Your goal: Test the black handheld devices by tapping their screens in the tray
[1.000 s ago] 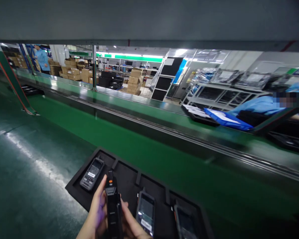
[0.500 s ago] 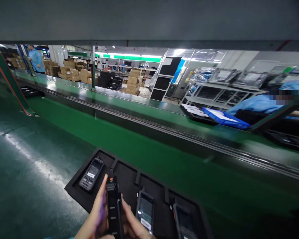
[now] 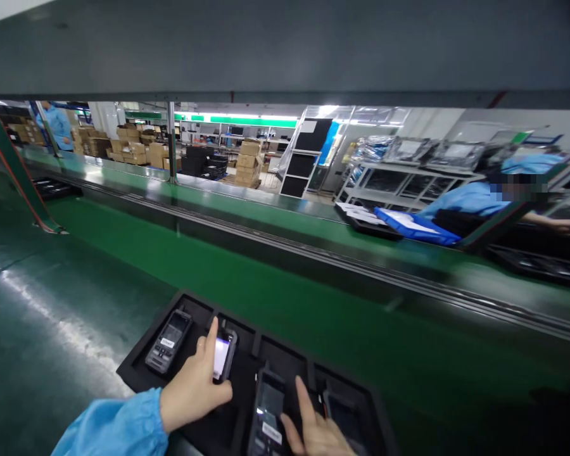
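A black foam tray (image 3: 282, 346) with compartments lies at the lower middle and holds several rugged handsets. My left hand (image 3: 194, 386) hovers over the second compartment with index finger stretched and thumb apart. It partly covers a handset with a lit screen (image 3: 221, 356); whether it touches it I cannot tell. Left of that lies a dark-screened handset (image 3: 169, 342) with a white label. Between the dark handset with a label (image 3: 270, 411) and the rightmost handset (image 3: 344, 408) is my right hand (image 3: 316, 424), fingers apart, partly cut off by the bottom edge.
A green conveyor belt (image 3: 137, 231) runs beyond the tray, with a metal rail along it. Overhead hangs a grey panel (image 3: 285, 50). Across the line, a person in blue (image 3: 470, 199) works beside a blue tray (image 3: 415, 226). A slanted green post (image 3: 19, 171) stands left.
The handset that both hands held upright over the tray now lies in the second compartment, screen lit. My hands have let go and moved apart, the right one rightward.
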A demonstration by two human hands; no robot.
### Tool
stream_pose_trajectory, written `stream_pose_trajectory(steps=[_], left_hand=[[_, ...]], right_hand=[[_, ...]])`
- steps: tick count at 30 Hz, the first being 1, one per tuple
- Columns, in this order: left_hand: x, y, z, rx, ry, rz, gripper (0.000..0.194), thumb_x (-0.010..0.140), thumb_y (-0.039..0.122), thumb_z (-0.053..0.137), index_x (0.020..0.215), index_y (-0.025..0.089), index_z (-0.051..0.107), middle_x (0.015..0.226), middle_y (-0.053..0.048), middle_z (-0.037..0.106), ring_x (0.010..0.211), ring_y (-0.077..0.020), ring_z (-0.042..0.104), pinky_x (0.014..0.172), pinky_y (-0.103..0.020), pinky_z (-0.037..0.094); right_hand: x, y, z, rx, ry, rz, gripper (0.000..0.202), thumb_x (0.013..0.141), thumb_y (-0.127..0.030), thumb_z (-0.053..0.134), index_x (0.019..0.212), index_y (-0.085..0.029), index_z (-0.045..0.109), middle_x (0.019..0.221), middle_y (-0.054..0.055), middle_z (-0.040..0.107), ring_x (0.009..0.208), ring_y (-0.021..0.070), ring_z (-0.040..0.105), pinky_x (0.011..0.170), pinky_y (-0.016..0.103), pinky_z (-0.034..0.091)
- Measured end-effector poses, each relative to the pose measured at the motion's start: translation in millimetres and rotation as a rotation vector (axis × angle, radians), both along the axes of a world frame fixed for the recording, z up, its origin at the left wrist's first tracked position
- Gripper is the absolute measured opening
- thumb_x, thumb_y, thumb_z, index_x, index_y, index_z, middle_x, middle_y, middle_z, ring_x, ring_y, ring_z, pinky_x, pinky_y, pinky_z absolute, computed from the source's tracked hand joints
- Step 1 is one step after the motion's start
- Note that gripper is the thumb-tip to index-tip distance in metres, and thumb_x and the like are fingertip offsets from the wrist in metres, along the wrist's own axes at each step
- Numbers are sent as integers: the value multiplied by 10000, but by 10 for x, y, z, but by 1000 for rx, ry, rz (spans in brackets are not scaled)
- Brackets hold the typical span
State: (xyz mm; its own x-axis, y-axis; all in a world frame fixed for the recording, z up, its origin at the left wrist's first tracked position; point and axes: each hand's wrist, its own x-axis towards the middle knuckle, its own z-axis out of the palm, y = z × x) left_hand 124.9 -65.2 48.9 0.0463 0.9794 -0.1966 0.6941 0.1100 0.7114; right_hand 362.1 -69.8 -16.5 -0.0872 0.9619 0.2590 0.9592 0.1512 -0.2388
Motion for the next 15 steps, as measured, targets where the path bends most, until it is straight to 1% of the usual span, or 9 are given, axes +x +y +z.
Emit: stream_pose_trajectory(steps=[2,3,5,6,7,8,11,13,15], left_hand=[[129,66,-65,21,182,14,970,710,150,523,1483,177,-62,1312,-187,462,874,-229,641,802,-334,493],[201,79,-103,59,297,30,936,710,138,524,1490,196,11,1345,-194,440,972,-268,621,845,-372,483],[349,72,-147,166,495,54,844,729,143,533,1482,213,157,1418,-199,386,1235,-361,457,992,-497,389],[427,57,-144,206,534,53,799,743,167,540,1470,208,211,1427,-200,384,1308,-383,362,1044,-544,318],[509,41,-126,220,519,34,773,751,209,556,1459,198,245,1407,-205,413,1326,-396,323,1068,-567,269],[597,25,-97,198,459,-1,778,746,256,577,1452,186,258,1360,-216,460,1297,-410,350,1069,-574,262],[875,4,-20,17,241,-115,883,631,267,657,1425,147,287,1204,-258,554,1119,-454,482,992,-574,338],[1020,14,-19,-41,192,-114,893,576,210,651,1406,134,329,1200,-270,546,1127,-478,465,993,-579,320],[1073,25,-50,-55,150,-79,897,584,202,614,1425,147,308,1281,-253,486,1155,-456,461,995,-550,332]], right_hand=[[9,16,-120,-6,-43,44,506,856,-341,329,1304,-257,549,657,68,672,716,313,662,611,385,552],[-17,16,-183,-12,-34,65,506,853,-308,326,1308,-265,544,671,62,676,719,298,658,619,366,549],[-70,18,-293,-33,2,86,553,826,-245,312,1350,-271,489,710,56,689,743,287,658,626,355,544],[-79,27,-335,-52,26,78,589,802,-226,312,1373,-272,452,715,56,692,742,290,661,628,362,542],[-70,42,-368,-78,54,63,624,776,-220,320,1389,-279,421,718,58,693,729,295,666,622,371,538],[-44,63,-391,-118,86,43,651,749,-230,337,1394,-289,404,706,62,690,699,304,669,604,382,532],[87,144,-416,-265,251,24,688,700,-280,371,1385,-333,397,671,59,684,643,314,675,591,397,519],[148,171,-392,-349,398,55,707,677,-291,374,1381,-356,400,668,35,691,676,305,687,637,389,529],[141,145,-329,-353,517,58,697,673,-306,377,1363,-388,431,779,13,722,781,285,700,732,370,542]])
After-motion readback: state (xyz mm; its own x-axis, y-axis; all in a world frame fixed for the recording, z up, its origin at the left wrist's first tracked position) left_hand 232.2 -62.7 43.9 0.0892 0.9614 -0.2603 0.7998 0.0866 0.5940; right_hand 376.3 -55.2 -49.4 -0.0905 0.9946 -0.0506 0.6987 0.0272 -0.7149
